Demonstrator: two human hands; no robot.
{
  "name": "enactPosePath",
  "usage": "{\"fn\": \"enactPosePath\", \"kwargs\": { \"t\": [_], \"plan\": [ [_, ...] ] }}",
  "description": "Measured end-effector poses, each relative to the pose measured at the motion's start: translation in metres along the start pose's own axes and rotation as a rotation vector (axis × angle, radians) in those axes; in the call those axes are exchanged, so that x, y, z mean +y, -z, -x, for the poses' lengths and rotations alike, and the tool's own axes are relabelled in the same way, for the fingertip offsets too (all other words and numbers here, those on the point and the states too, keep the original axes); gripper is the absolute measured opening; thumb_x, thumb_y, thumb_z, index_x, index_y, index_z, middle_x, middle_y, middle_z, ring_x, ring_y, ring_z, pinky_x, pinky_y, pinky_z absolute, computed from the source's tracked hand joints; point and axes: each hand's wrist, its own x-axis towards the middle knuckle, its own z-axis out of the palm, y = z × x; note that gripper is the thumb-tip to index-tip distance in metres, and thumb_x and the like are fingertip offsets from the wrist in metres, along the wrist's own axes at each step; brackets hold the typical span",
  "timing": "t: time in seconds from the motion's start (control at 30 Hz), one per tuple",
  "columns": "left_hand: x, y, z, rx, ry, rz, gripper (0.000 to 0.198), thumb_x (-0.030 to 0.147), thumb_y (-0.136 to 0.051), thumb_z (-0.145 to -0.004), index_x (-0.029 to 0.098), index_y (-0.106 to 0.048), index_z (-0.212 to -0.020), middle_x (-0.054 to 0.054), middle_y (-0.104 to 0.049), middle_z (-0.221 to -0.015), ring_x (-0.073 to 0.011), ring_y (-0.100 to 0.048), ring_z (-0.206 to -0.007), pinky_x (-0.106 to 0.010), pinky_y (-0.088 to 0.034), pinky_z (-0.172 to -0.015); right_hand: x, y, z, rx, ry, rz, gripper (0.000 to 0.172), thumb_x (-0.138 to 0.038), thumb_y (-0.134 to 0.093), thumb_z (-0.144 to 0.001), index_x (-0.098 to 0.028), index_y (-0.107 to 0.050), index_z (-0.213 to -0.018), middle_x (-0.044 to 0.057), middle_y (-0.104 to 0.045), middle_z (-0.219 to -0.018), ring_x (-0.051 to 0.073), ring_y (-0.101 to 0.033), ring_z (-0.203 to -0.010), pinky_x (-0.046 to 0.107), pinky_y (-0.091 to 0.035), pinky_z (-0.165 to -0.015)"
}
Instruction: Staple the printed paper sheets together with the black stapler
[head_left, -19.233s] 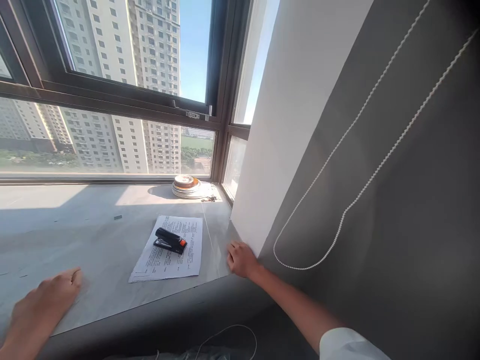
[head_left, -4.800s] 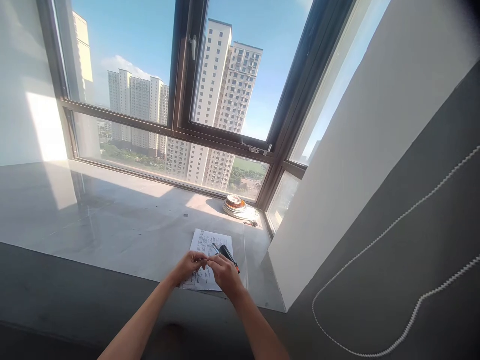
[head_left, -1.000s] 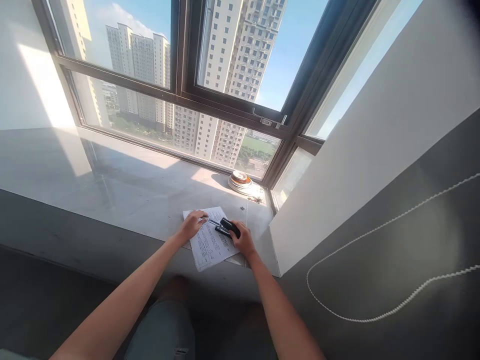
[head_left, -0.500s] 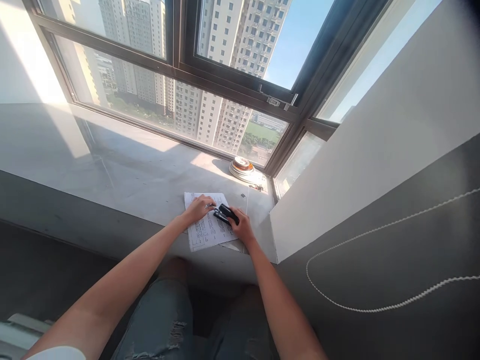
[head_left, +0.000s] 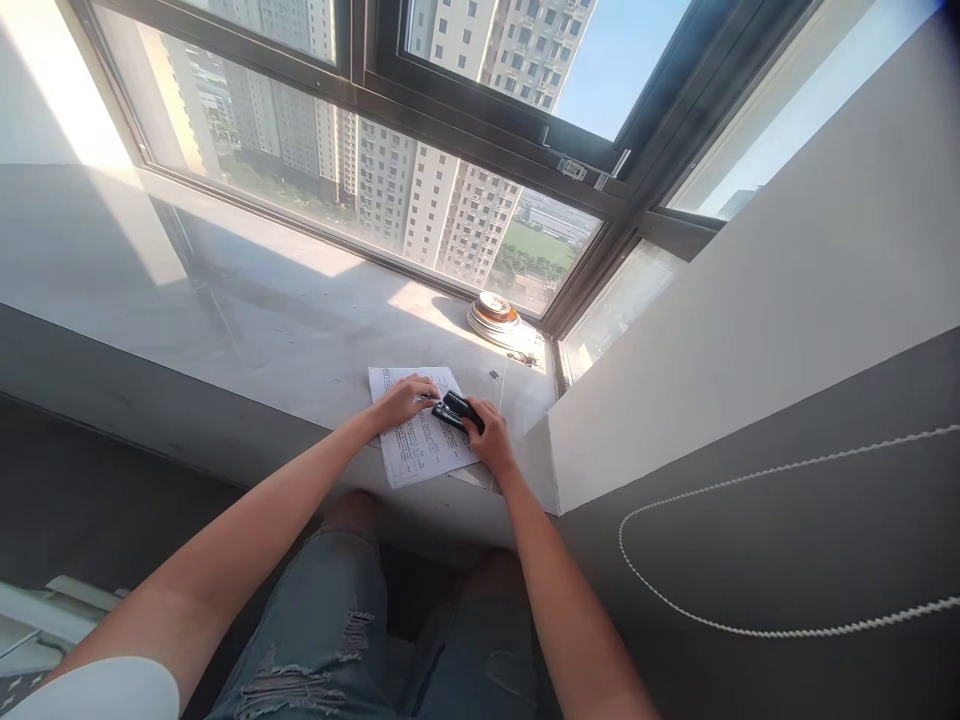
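A black stapler (head_left: 456, 408) is in my right hand (head_left: 489, 432), whose fingers wrap round its right end above printed paper sheets (head_left: 420, 455). Its top arm and base look parted at the left end. My left hand (head_left: 407, 400) is at that end, fingertips pinched together. Something small and shiny shows at those fingertips, too small to name. The sheets lie on the pale window sill (head_left: 300, 350) under both hands and reach its front edge.
A round stack of coils or discs (head_left: 495, 318), white and orange, sits in the sill's corner by the window. Small dark bits (head_left: 494, 374) lie nearer the paper. A beaded cord (head_left: 630, 550) hangs at right. A white wall (head_left: 675, 300) slants beside the sill.
The camera view has tilted and shifted slightly. Both hands stay at the stapler, with the left still pinched at its left end; the stapler is turned slightly.
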Motion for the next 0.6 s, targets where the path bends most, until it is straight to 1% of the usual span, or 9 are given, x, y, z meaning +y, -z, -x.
{"fn": "enactPosePath", "kwargs": {
  "t": [0.13,0.33,0.47,0.53,0.6],
  "plan": [
    [0.0039,0.0009,0.0000,-0.002,0.039,0.018,0.025,0.036,-0.059,-0.099,0.021,-0.077,-0.108,-0.010,-0.075,-0.113,-0.0280,-0.063,-0.112,-0.044,-0.049,-0.100,0.0008,0.0002,-0.0002,-0.005,-0.001,-0.002,0.039,-0.021,-0.059,-0.097,-0.023,-0.065,-0.135,0.011,-0.070,-0.119,0.029,-0.063,-0.112,0.042,-0.052,-0.101],
    [0.0083,0.0009,0.0008,-0.014,0.058,0.000,0.027,0.037,-0.059,-0.097,0.020,-0.077,-0.107,-0.010,-0.075,-0.113,-0.0280,-0.064,-0.110,-0.044,-0.049,-0.101,-0.0003,0.0018,-0.0004,-0.005,-0.007,-0.007,0.038,-0.021,-0.059,-0.096,-0.023,-0.066,-0.133,0.010,-0.070,-0.118,0.029,-0.063,-0.111,0.042,-0.052,-0.101],
    [0.0063,0.0028,0.0002,-0.005,0.044,-0.056,0.024,0.034,-0.061,-0.096,0.021,-0.079,-0.105,-0.009,-0.076,-0.111,-0.0278,-0.064,-0.109,-0.045,-0.048,-0.103,-0.0024,0.0021,-0.0006,-0.002,-0.006,-0.012,0.038,-0.021,-0.060,-0.096,-0.022,-0.067,-0.133,0.011,-0.071,-0.117,0.029,-0.063,-0.110,0.042,-0.052,-0.099],
    [0.0032,0.0058,0.0004,-0.004,0.035,-0.065,0.024,0.035,-0.062,-0.095,0.021,-0.080,-0.103,-0.010,-0.076,-0.109,-0.0281,-0.065,-0.108,-0.046,-0.048,-0.103,-0.0032,0.0021,-0.0007,-0.004,-0.008,-0.011,0.037,-0.022,-0.060,-0.096,-0.022,-0.067,-0.132,0.011,-0.071,-0.117,0.029,-0.063,-0.110,0.042,-0.052,-0.099],
    [-0.0009,0.0096,0.0022,-0.004,0.055,-0.048,0.026,0.038,-0.064,-0.094,0.021,-0.080,-0.105,-0.011,-0.077,-0.110,-0.0285,-0.066,-0.108,-0.046,-0.050,-0.102,-0.0034,0.0020,-0.0008,-0.006,-0.011,-0.011,0.037,-0.023,-0.060,-0.096,-0.022,-0.067,-0.133,0.011,-0.071,-0.117,0.029,-0.063,-0.110,0.042,-0.052,-0.100]
  ]
}}
